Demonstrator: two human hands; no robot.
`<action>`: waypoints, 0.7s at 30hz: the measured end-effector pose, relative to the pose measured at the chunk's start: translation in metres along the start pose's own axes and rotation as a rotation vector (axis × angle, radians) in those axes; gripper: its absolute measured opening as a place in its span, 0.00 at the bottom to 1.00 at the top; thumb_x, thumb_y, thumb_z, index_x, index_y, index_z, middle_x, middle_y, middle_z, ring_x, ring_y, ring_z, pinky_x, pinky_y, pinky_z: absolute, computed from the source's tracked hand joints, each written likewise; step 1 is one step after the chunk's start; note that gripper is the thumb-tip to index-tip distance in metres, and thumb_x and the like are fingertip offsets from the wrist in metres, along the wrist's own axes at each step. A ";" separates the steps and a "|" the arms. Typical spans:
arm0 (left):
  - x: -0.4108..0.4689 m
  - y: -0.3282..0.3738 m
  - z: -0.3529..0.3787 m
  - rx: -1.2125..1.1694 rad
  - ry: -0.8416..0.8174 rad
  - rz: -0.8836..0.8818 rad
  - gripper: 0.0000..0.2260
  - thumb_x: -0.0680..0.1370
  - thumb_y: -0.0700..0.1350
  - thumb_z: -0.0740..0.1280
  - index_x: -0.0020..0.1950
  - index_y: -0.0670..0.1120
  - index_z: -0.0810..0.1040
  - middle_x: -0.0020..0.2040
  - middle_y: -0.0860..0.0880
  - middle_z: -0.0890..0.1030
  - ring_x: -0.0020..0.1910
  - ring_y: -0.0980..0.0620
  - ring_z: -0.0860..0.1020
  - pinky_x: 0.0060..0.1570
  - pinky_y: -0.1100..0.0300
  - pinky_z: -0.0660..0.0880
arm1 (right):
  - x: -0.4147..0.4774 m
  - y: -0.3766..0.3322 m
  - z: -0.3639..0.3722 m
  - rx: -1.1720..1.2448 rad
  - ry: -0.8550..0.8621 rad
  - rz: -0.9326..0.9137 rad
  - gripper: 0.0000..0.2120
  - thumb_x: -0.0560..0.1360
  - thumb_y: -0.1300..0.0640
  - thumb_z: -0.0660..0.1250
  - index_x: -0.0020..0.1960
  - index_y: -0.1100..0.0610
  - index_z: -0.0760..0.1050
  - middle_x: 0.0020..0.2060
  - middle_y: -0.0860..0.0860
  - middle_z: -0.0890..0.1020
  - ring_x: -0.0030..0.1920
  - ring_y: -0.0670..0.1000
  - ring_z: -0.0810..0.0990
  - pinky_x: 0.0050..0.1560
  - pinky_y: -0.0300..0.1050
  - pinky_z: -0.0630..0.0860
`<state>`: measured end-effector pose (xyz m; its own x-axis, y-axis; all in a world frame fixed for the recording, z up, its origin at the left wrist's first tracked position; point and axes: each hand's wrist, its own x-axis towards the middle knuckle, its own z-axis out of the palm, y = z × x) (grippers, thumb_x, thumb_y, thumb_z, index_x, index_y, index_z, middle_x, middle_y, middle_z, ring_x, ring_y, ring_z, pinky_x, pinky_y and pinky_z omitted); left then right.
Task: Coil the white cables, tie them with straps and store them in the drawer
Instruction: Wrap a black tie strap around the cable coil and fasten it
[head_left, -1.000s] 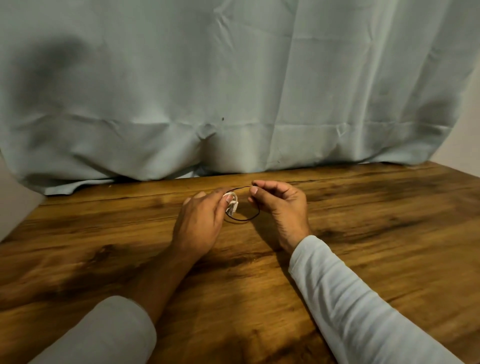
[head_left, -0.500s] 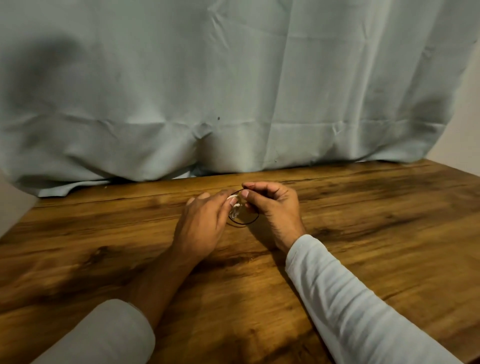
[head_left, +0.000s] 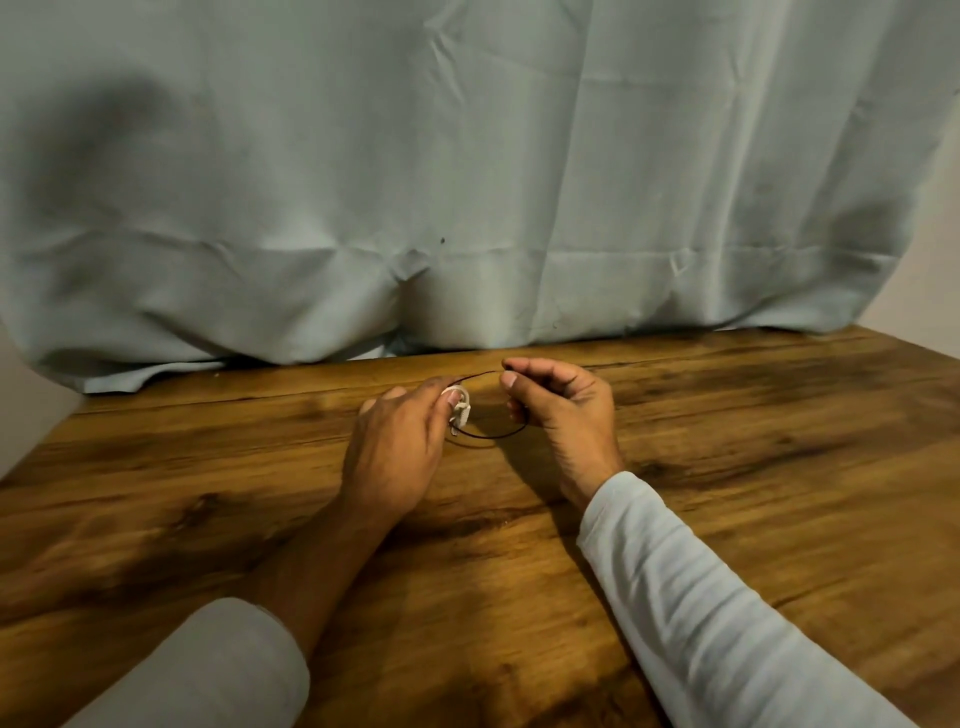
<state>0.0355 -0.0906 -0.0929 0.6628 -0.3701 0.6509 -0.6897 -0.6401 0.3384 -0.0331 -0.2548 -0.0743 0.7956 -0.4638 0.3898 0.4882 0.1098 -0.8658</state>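
Note:
A small coiled white cable (head_left: 461, 412) is pinched between the thumb and fingers of my left hand (head_left: 397, 452), just above the wooden table (head_left: 727, 493). A thin dark strap (head_left: 493, 435) forms a loop around the coil and stretches to the right. My right hand (head_left: 558, 410) pinches the far end of that strap between thumb and forefinger, holding the loop taut. Most of the coil is hidden behind my left fingers. No drawer is in view.
A pale blue-grey curtain (head_left: 467, 182) hangs behind the table and rests on its back edge. The table's left corner falls away at the far left (head_left: 62, 431). A pale wall (head_left: 930, 270) shows at the right.
My right hand has pulled a little to the right after closing in on the coil, so the strap loop is wider again. My left hand still pinches the cable.

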 end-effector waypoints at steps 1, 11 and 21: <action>0.000 0.000 0.000 -0.004 0.006 0.001 0.22 0.83 0.57 0.51 0.68 0.52 0.78 0.51 0.45 0.85 0.52 0.42 0.80 0.53 0.48 0.73 | 0.000 0.000 0.000 0.001 0.001 -0.002 0.07 0.75 0.70 0.73 0.50 0.61 0.85 0.38 0.52 0.86 0.36 0.46 0.81 0.39 0.37 0.79; -0.001 0.002 0.001 0.015 -0.009 0.038 0.22 0.84 0.57 0.50 0.66 0.53 0.79 0.49 0.48 0.85 0.50 0.45 0.80 0.52 0.49 0.72 | -0.001 0.002 0.000 -0.041 -0.015 -0.019 0.08 0.74 0.69 0.75 0.52 0.62 0.86 0.41 0.53 0.86 0.37 0.43 0.82 0.39 0.36 0.78; -0.001 0.001 0.002 0.002 -0.011 0.029 0.17 0.86 0.54 0.54 0.69 0.54 0.77 0.51 0.50 0.85 0.51 0.47 0.80 0.52 0.50 0.72 | -0.001 0.002 0.002 -0.055 -0.016 -0.023 0.08 0.73 0.68 0.76 0.49 0.58 0.86 0.45 0.57 0.88 0.43 0.48 0.85 0.43 0.39 0.80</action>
<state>0.0350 -0.0924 -0.0947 0.6453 -0.3959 0.6534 -0.7085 -0.6300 0.3180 -0.0330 -0.2526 -0.0757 0.7904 -0.4510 0.4145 0.4863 0.0507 -0.8723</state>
